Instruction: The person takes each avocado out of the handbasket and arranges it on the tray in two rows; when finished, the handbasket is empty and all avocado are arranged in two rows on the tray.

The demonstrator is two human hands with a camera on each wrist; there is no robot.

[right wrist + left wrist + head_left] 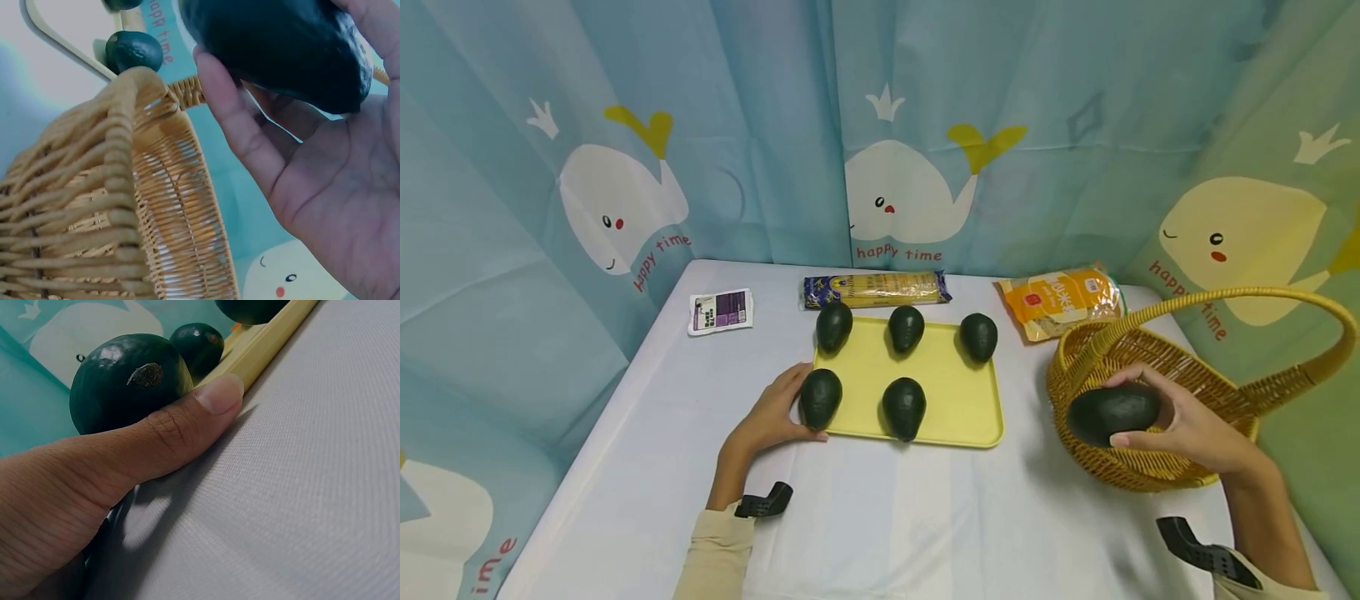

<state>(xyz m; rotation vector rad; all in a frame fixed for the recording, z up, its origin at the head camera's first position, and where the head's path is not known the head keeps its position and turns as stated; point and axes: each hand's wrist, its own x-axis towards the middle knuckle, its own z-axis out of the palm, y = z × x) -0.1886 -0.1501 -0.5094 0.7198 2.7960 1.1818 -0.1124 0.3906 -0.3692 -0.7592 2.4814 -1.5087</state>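
My right hand (1187, 429) holds a dark green avocado (1108, 414) between thumb and fingers, above the near left part of a wicker basket (1138, 479). In the right wrist view, the avocado (281, 47) lies across the fingers, beside the basket's rim (122, 162). My left hand (772, 414) grips the near left corner of a yellow tray (951, 408), its thumb (212, 397) along the front rim. Several avocados sit on the tray in two rows; the nearest avocado (821, 398) stands right by the left hand. The left fingertips are partly hidden.
Behind the tray lies a long pack of noodles (880, 290). An orange bag (1063, 302) rests behind the basket, whose tall handle (1240, 293) arches over it. Farther left is a small white and purple packet (721, 312). A printed curtain (775, 167) encloses the white table.
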